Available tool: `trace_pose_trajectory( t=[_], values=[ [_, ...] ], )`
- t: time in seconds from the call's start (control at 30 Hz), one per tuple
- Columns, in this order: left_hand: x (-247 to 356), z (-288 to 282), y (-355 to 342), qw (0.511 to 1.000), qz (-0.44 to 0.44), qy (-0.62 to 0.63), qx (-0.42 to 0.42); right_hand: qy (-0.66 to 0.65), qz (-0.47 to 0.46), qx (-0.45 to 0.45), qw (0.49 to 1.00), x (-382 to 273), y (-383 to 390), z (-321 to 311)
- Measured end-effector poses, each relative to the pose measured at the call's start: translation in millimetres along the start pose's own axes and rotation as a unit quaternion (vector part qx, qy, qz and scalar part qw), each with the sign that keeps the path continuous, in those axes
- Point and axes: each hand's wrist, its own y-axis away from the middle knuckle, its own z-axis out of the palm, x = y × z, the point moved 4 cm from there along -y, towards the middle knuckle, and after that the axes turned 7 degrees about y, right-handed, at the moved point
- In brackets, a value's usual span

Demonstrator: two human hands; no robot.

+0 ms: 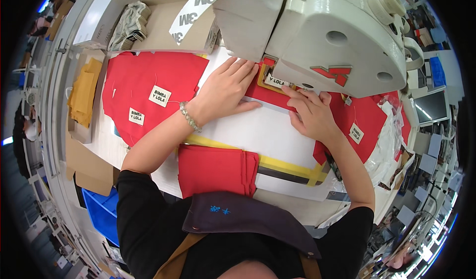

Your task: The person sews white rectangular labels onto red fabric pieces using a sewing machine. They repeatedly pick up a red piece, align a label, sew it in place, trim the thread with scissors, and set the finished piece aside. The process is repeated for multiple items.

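My left hand (225, 88) lies flat, fingers stretched forward, on the white work plate (233, 125) beside the sewing machine (307, 36). A beaded bracelet circles that wrist. My right hand (315, 115) is in front of the machine head, its fingers apart and slightly bent. Its index fingertip reaches the edge of a white fabric label (276, 81). This label sits inside a brass-coloured clamp frame (266, 82) on a red fabric piece (260, 93) under the machine head. The needle area is hidden by the head.
Red pieces with white labels lie left (148, 80) and right (364, 125). A stack of folded red fabric (213, 170) rests near my body. Cardboard boxes (176, 23) stand at the far left, one holding yellow pieces (85, 93). Crumpled plastic (389, 135) lies right.
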Motion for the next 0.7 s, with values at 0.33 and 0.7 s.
trace_pose_trajectory(
  t=[0.33,0.7],
  values=[
    [1,-2,-17,0.994,0.112,0.004,0.008,0.081,-0.027,0.014,0.996,-1,-4,5],
    [-14,7,-41,0.971,0.08,0.158,-0.161,-0.121,0.09,-0.049,0.987,17,12,13]
  ],
)
